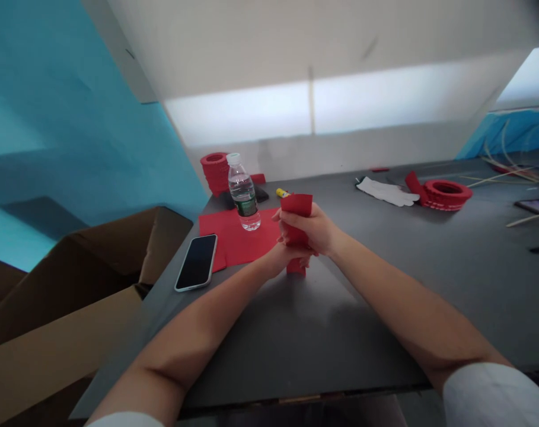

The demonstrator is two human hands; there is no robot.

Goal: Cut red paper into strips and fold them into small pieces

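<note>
Head view, the only one. My right hand (311, 228) is clenched around a folded red paper piece (296, 206), fingers wrapped over its middle, top edge sticking up above my knuckles. My left hand (281, 258) sits just under it, closed on the lower part of the same piece; a small red corner (296, 268) pokes out below, close to or touching the bench (385, 284), can't tell which. So both hands grasp the paper, held upright over the bench, just right of the flat red sheet (240, 237).

Handling, my judgement: very light, thin, soft-ish sheet stock. It creases easily and will crush if I squeeze hard. Not slippery, matte surface. Not breakable, but it tears and dents. Best hold is a pinch at the edges or along the fold with fingertips, one hand high and one low, as I have it now, light pressure only.

Around: water bottle (244, 193) stands on the red sheet, upright, cap on, near my hands. Phone (197, 262) lies face up at the left bench edge, its corner touching the sheet. Yellow-tipped small item (282, 193) just behind the paper, too small to tell what it is. Stack of red rings (214, 172) at the far left corner. Another red ring pile (446, 194) far right, beside a white glove (387, 191). Thin sticks (509, 169) far right. Cardboard box (73, 284) left of the bench.
</note>
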